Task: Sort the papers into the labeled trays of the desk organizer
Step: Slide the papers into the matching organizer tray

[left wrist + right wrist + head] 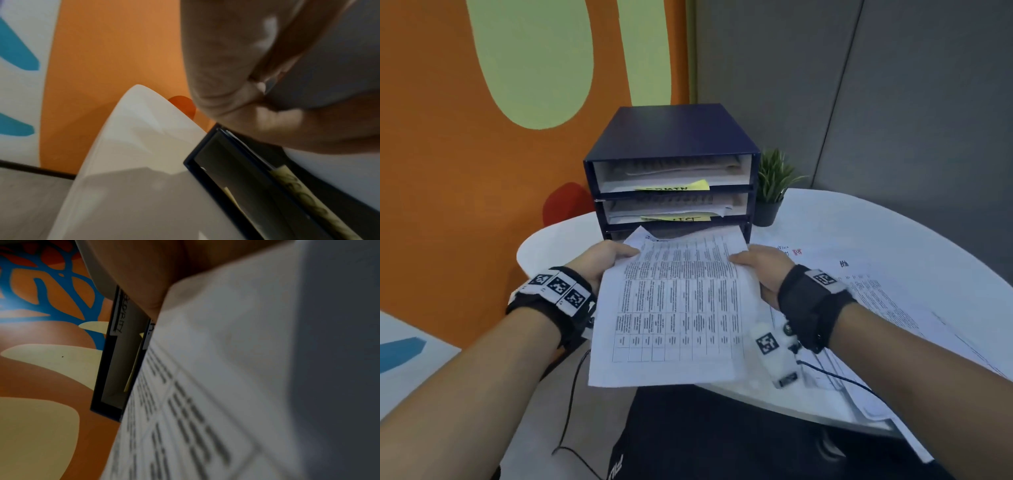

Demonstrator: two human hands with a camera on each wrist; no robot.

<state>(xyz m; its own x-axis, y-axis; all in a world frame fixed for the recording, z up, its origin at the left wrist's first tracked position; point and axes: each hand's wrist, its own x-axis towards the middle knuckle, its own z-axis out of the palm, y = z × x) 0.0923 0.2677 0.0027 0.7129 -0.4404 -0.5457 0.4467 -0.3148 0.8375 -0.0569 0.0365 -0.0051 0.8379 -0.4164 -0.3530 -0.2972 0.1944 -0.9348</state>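
A dark blue desk organizer (674,137) stands on the white table (876,233), its upper two trays holding papers behind yellow labels (678,186). I hold a printed sheet with a table grid (678,301) in front of its lower trays. My left hand (602,260) grips the sheet's left edge, thumb on top. My right hand (760,267) grips the right edge. The sheet's far end reaches the organizer's lower opening. In the left wrist view my left hand (236,81) is above the organizer (242,186). The right wrist view shows the sheet (226,386) beside the organizer (115,369).
More printed papers (887,308) lie spread on the table at the right. A small potted plant (770,192) stands just right of the organizer. The orange and green wall (482,137) is behind at the left, a grey panel (859,102) at the right.
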